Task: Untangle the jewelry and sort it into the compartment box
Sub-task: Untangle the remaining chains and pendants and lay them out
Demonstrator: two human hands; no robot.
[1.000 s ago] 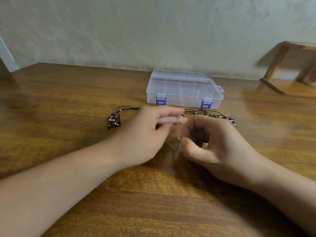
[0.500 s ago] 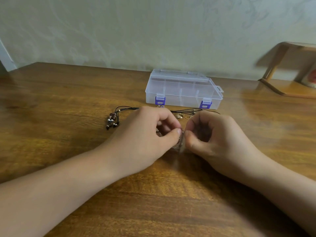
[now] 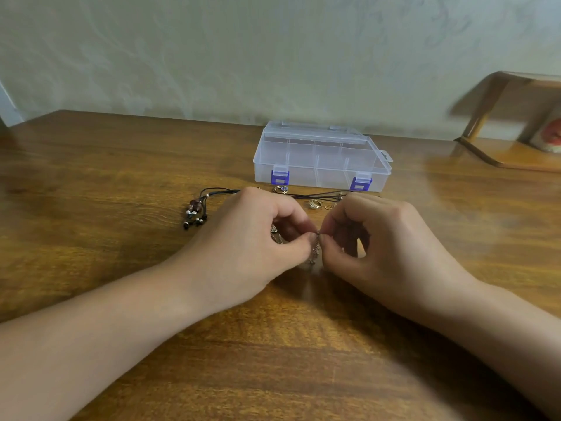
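Your left hand (image 3: 249, 247) and right hand (image 3: 385, 247) both pinch thin chain (image 3: 315, 252), fingertips nearly touching. Cord (image 3: 318, 195), rings (image 3: 314, 204) behind hands; box (image 3: 321, 159) closed beyond.

Your left hand (image 3: 252, 241) and right hand (image 3: 385, 241) meet thumb-to-thumb, fingers curled in pinches, forearms angled inward from the desk's near edge.

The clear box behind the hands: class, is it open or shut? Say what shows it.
Shut. The lid lies flat on the box, and both purple latches are folded down over its front wall.
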